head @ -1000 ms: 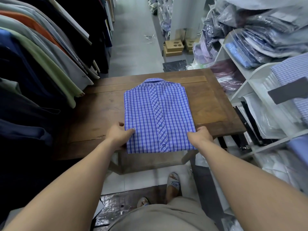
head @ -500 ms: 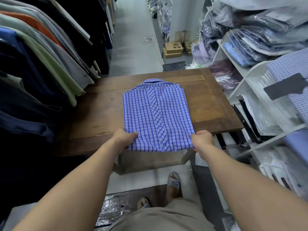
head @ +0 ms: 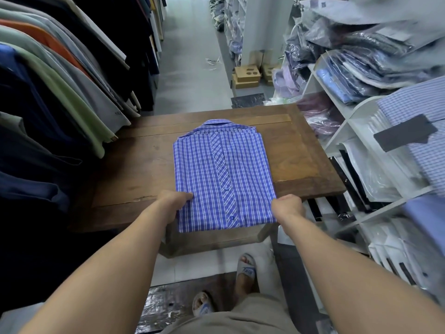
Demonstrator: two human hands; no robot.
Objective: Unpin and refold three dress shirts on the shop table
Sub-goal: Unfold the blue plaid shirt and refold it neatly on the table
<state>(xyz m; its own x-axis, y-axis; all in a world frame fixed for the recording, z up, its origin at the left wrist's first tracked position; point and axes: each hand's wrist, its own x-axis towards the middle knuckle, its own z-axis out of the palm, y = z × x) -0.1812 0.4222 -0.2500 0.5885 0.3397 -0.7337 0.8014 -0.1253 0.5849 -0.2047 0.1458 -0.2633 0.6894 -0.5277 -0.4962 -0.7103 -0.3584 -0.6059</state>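
Observation:
A folded blue-and-white checked dress shirt (head: 224, 174) lies front up on the brown wooden table (head: 134, 169), collar at the far end. Its near end hangs past the table's front edge. My left hand (head: 172, 204) grips the shirt's near left edge, thumb on top of the cloth. My right hand (head: 287, 207) grips the near right edge with curled fingers. The fingers under the cloth are hidden.
Hanging garments (head: 60, 75) crowd the left side of the table. White shelves (head: 356, 116) with bagged and folded shirts stand close on the right. Cardboard boxes (head: 246, 77) sit on the aisle floor beyond the table. My sandalled feet (head: 245, 268) are below the front edge.
Both hands have drawn the shirt a little toward me, so its near end now overhangs the table's front edge. My grip on both sides has stayed the same.

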